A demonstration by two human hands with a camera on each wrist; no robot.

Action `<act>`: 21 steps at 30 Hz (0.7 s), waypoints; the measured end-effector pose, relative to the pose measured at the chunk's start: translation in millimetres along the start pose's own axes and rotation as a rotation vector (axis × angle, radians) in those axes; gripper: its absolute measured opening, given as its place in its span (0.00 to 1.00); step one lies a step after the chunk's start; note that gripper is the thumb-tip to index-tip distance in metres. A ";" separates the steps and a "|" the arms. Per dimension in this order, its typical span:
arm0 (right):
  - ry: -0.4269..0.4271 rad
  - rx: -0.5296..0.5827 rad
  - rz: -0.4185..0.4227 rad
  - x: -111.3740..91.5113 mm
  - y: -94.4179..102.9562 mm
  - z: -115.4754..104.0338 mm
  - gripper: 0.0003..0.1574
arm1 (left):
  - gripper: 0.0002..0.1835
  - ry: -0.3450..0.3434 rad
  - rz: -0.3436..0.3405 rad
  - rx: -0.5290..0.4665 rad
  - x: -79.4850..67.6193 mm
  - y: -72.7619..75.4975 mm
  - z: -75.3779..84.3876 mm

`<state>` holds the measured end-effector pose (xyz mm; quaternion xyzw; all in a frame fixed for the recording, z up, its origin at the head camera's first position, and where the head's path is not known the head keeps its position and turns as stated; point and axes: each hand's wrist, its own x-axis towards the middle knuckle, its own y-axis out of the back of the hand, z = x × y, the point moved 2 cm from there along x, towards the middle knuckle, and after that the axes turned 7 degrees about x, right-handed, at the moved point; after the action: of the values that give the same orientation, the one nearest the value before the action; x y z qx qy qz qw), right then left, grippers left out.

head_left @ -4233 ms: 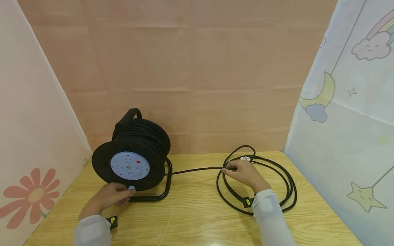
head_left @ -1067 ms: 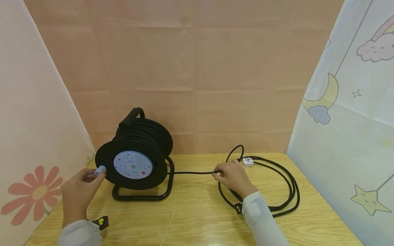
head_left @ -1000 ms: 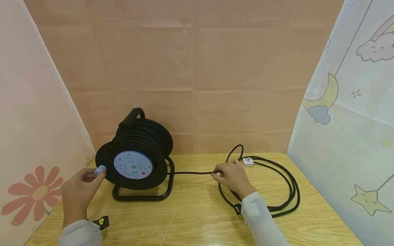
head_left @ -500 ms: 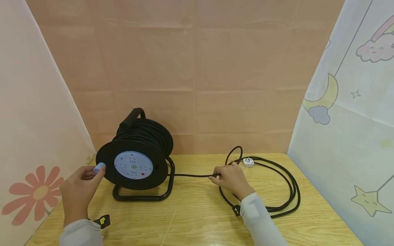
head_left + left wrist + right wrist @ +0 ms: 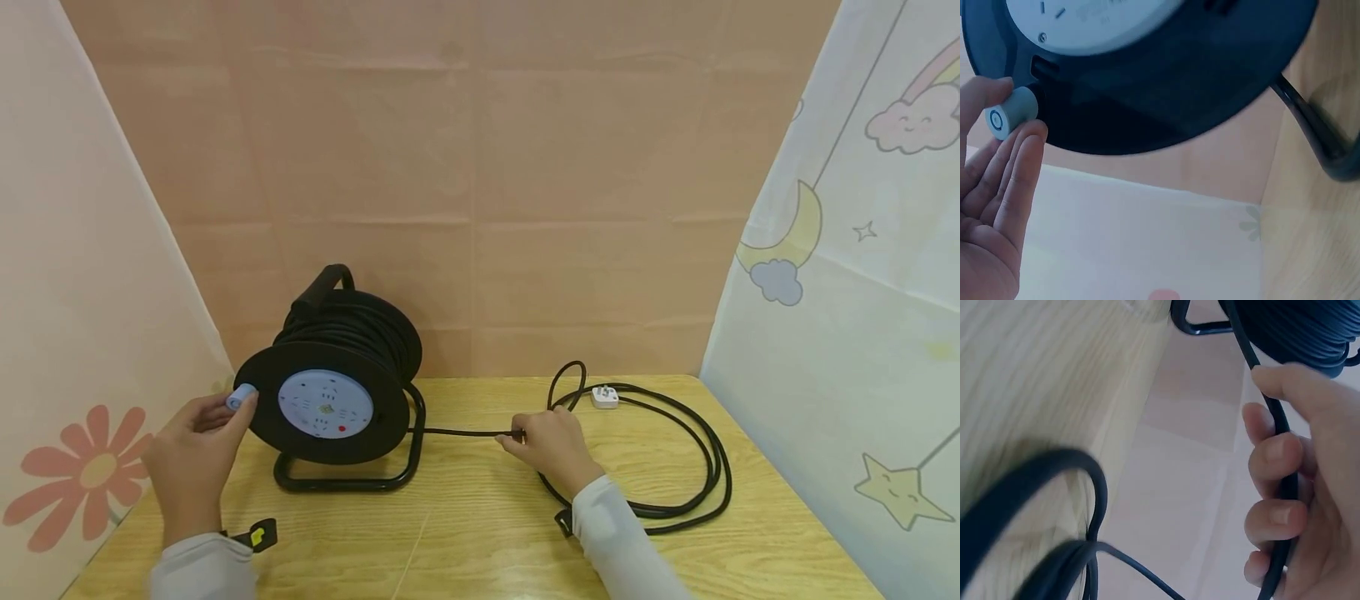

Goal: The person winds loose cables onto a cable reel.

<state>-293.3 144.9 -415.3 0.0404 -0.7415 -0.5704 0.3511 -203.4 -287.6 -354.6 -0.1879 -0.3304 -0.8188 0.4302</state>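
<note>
A black cable reel with a pale socket face stands on its tubular frame at the left of the table. With thumb and fingers my left hand pinches the light blue-grey crank knob at the left edge of its flange; the left wrist view also has this knob. My right hand grips the black cable right of the reel, and the stretch between them runs nearly straight. In the right wrist view, fingers curl round the cable, which leads to the reel's windings.
Loose cable coils lie on the wooden table at the right, beside a white plug. A small loop rises behind the right hand. A pink-brown sheet hangs behind; patterned sheets flank both sides.
Since the first frame the knob and left hand have gone from the flange's bottom to its left side, and the socket face has rotated. My right hand has shifted left toward the reel, holding the cable.
</note>
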 end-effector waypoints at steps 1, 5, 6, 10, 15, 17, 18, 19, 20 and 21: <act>0.011 0.009 -0.004 0.2 -1.2 -1.2 0.13 | 0.23 0.004 0.005 -0.007 -0.1 -0.4 1.3; 0.065 0.062 -0.013 1.1 -4.1 -5.5 0.06 | 0.24 0.019 0.015 -0.027 -0.7 -1.7 8.3; 0.080 0.077 -0.009 1.2 -4.5 -6.7 0.05 | 0.25 0.022 0.017 -0.038 -1.0 -2.2 10.5; 0.114 0.074 0.016 1.6 -8.4 -12.1 0.06 | 0.24 0.024 0.046 -0.082 -2.0 -5.2 19.3; 0.122 -0.022 0.083 2.4 -13.6 -22.7 0.07 | 0.23 0.004 0.087 -0.138 -2.5 -8.5 28.3; 0.121 -0.047 0.088 2.5 -15.6 -27.4 0.08 | 0.22 0.000 0.095 -0.152 -2.5 -8.8 30.6; 0.122 -0.048 0.084 2.3 -16.7 -29.6 0.08 | 0.22 0.000 0.094 -0.161 -2.7 -9.0 31.4; 0.127 -0.045 0.081 2.0 -17.7 -31.8 0.07 | 0.22 0.001 0.094 -0.168 -2.8 -9.0 32.2; 0.128 -0.039 0.072 2.0 -18.9 -33.5 0.07 | 0.22 0.005 0.092 -0.178 -2.9 -9.2 33.0; 0.131 -0.027 0.067 2.0 -19.5 -35.3 0.07 | 0.22 0.011 0.090 -0.188 -3.1 -9.4 33.8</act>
<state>-281.4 108.4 -427.8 0.0481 -0.7103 -0.5643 0.4181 -208.6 -258.3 -335.9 -0.2378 -0.2408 -0.8270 0.4489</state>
